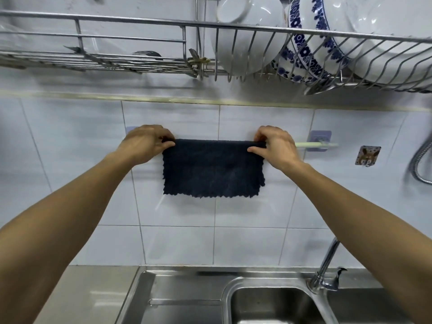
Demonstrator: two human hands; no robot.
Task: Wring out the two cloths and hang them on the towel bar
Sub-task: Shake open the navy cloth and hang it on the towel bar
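Observation:
A dark navy cloth (214, 169) hangs folded over the pale green towel bar (313, 144) on the tiled wall, its scalloped lower edge loose. My left hand (146, 142) pinches the cloth's top left corner at the bar. My right hand (274, 146) pinches the top right corner. Only the bar's right end and its blue-purple wall mount (319, 139) show past the cloth; the left mount is mostly hidden behind my left hand. No second cloth is in view.
A steel dish rack (210, 26) with white bowls and blue-patterned plates (308, 43) hangs close above. Below are a steel sink (268, 305) and a tap (327, 265). A sticker hook (367, 155) and a metal hose (420, 160) are at the right.

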